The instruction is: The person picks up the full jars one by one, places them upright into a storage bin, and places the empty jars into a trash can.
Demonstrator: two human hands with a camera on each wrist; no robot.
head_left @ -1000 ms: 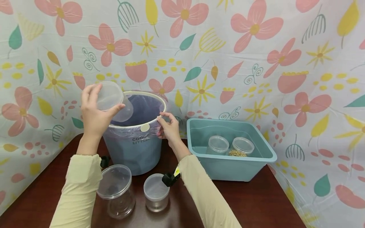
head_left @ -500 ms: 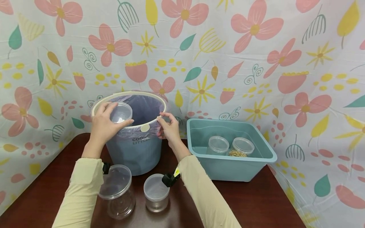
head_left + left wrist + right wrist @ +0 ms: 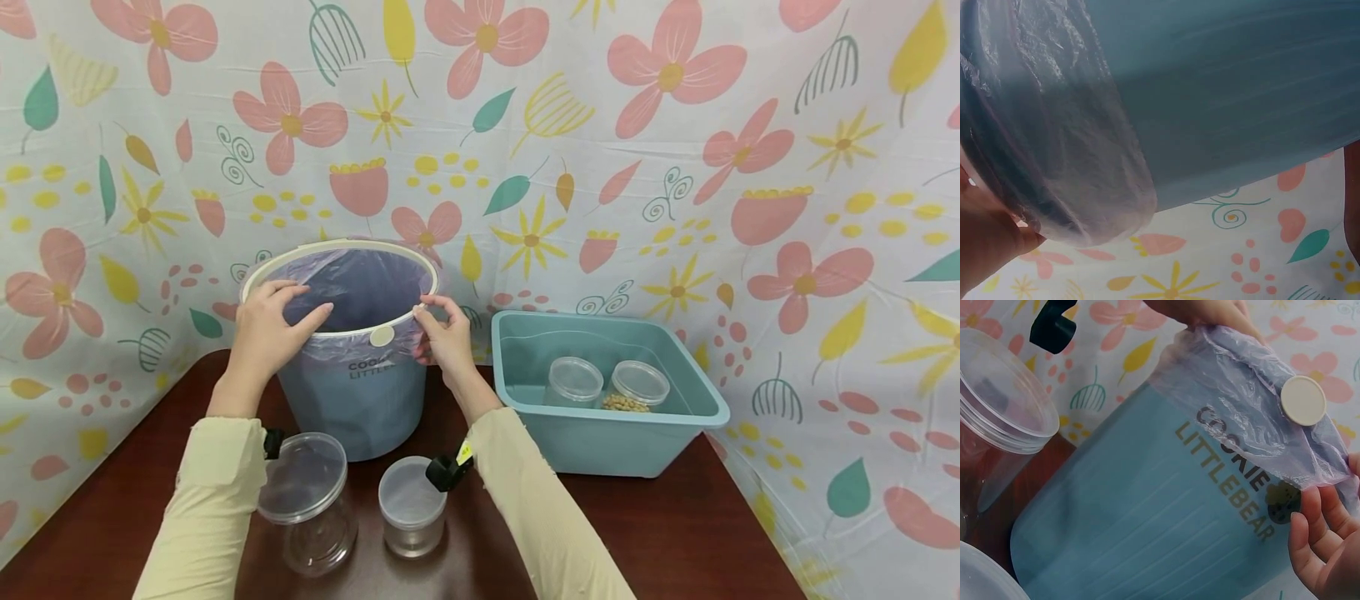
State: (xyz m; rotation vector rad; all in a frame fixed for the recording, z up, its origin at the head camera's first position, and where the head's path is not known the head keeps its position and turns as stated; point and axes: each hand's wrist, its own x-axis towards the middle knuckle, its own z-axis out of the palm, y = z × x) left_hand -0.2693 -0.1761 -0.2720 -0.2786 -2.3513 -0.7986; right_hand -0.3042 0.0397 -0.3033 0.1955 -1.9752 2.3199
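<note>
A blue trash bin (image 3: 348, 417) with a cream rim and a thin plastic liner (image 3: 1235, 406) folded over its edge stands upright on the table. My left hand (image 3: 262, 337) is at the rim's front left, thumb and fingers apart, holding nothing; the left wrist view shows it close beside the liner. At the front right, my right hand (image 3: 448, 342) pinches the rim and liner between thumb and fingers. The bottom of the bin is out of sight. Nearer me stand a large clear lidded jar (image 3: 303, 500) and a smaller one (image 3: 412, 504).
To the right, a teal plastic tub (image 3: 611, 446) holds one clear lidded jar (image 3: 575, 379) and another jar (image 3: 637, 387) with tan bean-like pieces. A flowered curtain (image 3: 480, 150) hangs behind the dark wooden table (image 3: 712, 542).
My left hand carried a clear plastic jar down into the bin's opening and let it go; the jar is now out of sight. My right hand has stayed at the rim.
</note>
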